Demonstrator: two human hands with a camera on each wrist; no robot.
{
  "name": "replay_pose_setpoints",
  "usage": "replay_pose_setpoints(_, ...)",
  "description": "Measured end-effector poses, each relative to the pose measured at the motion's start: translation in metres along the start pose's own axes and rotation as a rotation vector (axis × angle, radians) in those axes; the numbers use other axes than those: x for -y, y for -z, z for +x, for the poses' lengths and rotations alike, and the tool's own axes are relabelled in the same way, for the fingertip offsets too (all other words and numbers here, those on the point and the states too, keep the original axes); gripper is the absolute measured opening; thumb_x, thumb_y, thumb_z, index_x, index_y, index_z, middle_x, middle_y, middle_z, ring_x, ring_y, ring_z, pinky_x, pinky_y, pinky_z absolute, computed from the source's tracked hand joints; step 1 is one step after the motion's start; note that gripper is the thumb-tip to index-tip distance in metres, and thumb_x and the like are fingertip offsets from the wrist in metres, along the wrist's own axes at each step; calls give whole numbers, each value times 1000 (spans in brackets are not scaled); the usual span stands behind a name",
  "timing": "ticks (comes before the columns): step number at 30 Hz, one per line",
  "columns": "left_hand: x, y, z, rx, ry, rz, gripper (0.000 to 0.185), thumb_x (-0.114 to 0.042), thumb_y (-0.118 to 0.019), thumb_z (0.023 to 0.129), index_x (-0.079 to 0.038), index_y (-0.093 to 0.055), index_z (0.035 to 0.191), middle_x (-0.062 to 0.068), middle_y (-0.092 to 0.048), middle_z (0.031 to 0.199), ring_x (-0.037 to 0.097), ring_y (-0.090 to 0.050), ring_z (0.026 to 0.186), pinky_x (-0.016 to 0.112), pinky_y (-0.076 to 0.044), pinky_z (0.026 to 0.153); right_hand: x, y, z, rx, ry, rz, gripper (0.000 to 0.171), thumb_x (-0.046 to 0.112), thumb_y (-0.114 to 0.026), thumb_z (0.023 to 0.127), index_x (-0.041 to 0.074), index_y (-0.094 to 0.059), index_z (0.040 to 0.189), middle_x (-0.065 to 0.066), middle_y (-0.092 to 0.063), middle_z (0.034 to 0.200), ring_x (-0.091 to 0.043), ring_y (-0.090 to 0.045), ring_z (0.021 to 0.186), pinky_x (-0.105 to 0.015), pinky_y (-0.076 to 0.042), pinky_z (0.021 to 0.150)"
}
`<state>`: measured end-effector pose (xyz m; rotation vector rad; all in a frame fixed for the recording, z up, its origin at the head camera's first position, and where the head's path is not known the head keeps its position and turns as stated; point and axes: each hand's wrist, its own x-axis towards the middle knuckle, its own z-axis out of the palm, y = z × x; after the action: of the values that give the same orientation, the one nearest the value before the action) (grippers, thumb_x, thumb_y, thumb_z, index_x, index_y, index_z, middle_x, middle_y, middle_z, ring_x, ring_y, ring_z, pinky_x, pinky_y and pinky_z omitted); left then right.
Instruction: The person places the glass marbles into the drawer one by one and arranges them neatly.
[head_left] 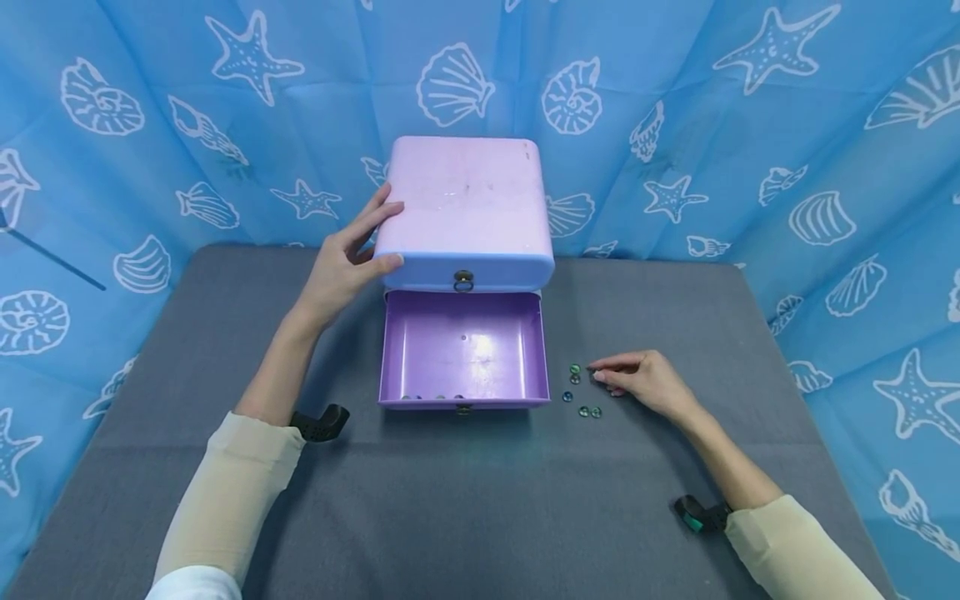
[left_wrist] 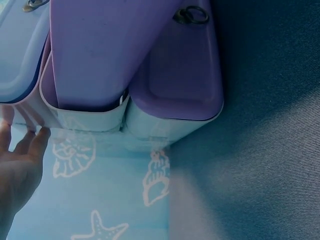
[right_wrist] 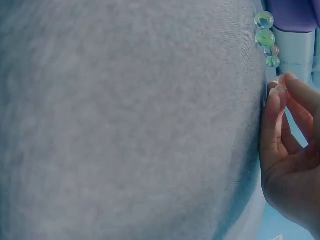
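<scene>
Fingers of the left hand (head_left: 339, 258) spread against the pink cabinet (head_left: 465, 200). Right hand (head_left: 651, 382): fingertips drawn together beside loose marbles (head_left: 575, 378) on the grey counter (head_left: 465, 500) — cannot tell whether pinching one. Head view: marbles inside the open purple drawer (head_left: 435, 354). Left wrist view — closed lower drawer (left_wrist: 182, 80), head-hidden.

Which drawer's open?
The middle purple drawer: it's pulled out, showing its inside, while the blue drawer above and bottom purple drawer are closed.
</scene>
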<state>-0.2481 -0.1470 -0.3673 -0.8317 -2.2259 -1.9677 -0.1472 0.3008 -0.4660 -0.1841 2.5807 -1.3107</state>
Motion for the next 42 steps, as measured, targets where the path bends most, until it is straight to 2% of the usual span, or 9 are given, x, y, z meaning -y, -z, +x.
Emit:
replay_pose_setpoints(6, 0, -1, 2, 1, 0, 1, 65, -21, -77, 88, -14, -51, 147, -9, -25, 163, 20, -24, 149, 59, -27, 113, 6, 2, 1, -19, -2, -25, 26, 23, -71, 94, 4, -75, 112, -10, -73, 90, -14, -62, 68, -29, -52, 58)
replay_pose_setpoints(16, 1, -2, 4, 1, -6, 6, 64, -22, -76, 88, -14, -51, 147, -10, -25, 162, 20, -24, 149, 61, -26, 113, 33, 6, 3, -48, 54, -13, 24, 21, -71, 94, 4, -74, 110, -12, -74, 98, -25, -63, 74, -31, -51, 59)
replay_pose_setpoints(22, 0, -3, 3, -1, -3, -32, 63, -19, -76, 88, -13, -51, 146, -8, -26, 163, 20, -24, 149, 60, -27, 113, 49, 8, 2, -24, 88, 14, 24, 20, -72, 93, 4, -73, 112, -9, -73, 104, -26, -67, 86, -34, -55, 69)
replay_pose_setpoints(26, 0, -1, 0, -5, 2, -52, 62, -16, -76, 88, -12, -52, 146, -7, -26, 163, 21, -24, 149, 59, -27, 113, 62, 5, 3, -3, 115, 54, 25, 19, -71, 93, 4, -73, 113, -9, -73, 105, -36, -67, 94, -37, -57, 75)
replay_pose_setpoints(34, 0, -1, -1, -5, 1, -32, 63, -16, -76, 89, -13, -51, 146, -7, -26, 163, 22, -25, 149, 59, -27, 113, 91, 4, 5, 10, 187, 78, 20, 14, -71, 93, 5, -73, 111, -6, -73, 103, -21, -67, 86, -34, -57, 74)
replay_pose_setpoints(42, 0, -1, -1, -4, 16, -64, 64, -17, -77, 88, -13, -51, 146, -8, -26, 162, 21, -26, 148, 56, -30, 113, 112, -2, 10, 48, 266, 106, 18, 15, -72, 93, 8, -74, 109, -4, -73, 100, -27, -66, 85, -29, -55, 71)
